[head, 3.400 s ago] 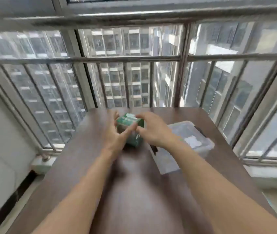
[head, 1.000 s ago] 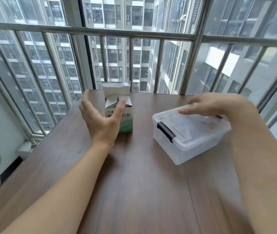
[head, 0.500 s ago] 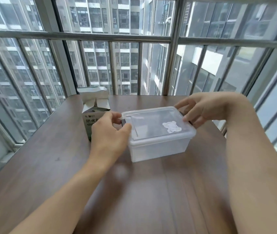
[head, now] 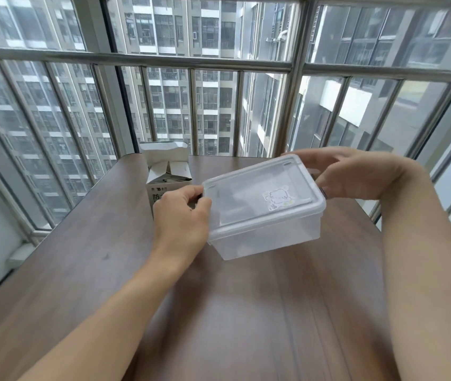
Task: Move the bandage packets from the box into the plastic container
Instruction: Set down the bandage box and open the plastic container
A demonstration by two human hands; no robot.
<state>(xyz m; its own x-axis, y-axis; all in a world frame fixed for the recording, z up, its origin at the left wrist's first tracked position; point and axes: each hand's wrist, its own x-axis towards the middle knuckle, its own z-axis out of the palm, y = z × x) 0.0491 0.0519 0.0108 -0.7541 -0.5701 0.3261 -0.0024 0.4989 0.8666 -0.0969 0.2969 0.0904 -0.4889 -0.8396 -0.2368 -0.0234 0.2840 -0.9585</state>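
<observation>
A clear plastic container (head: 267, 237) with its lid on and a small sticker on top sits in the middle of the brown table (head: 86, 270), tilted up at its right end. My left hand (head: 181, 218) grips the container's left end at the clasp. My right hand (head: 356, 174) grips its right end. Behind my left hand stands the white and green bandage box (head: 167, 171), its top flaps open. The packets inside it are hidden.
A metal railing (head: 218, 64) and window panes run along the far and right edges of the table. The table's left edge drops to a floor by a white wall. Bare tabletop lies between my forearms.
The container has been drawn toward the table's middle, both hands have closed on its ends, and its right end has lifted slightly. The box stands open where my left hand left it.
</observation>
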